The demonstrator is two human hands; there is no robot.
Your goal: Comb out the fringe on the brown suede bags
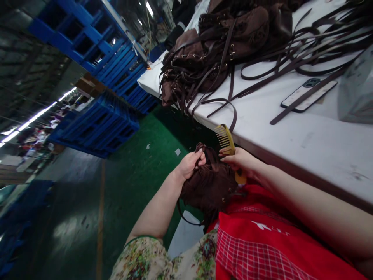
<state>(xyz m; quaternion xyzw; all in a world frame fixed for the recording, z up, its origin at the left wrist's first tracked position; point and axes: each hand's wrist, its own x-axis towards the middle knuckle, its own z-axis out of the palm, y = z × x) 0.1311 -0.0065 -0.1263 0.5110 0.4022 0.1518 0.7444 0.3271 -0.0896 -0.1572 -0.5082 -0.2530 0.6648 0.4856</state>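
A dark brown bag (208, 186) of soft cloth with small metal fittings hangs in front of my red apron. My left hand (192, 162) grips the bag's upper edge with the fingers closed. In my right hand (240, 160) is a yellow comb (224, 136), its wide teeth pointing left and its lower end showing below the palm. The comb is just right of the bag's top; I cannot tell whether it touches the cloth. A thin strap loops down at the bag's lower left.
A white table (291, 151) runs along the right. On it lie a heap of brown bags (215, 46), long dark straps (291, 66) and a phone (311, 95) with a strap across it. Blue pallets (99, 120) stand on the green floor (154, 144) to the left.
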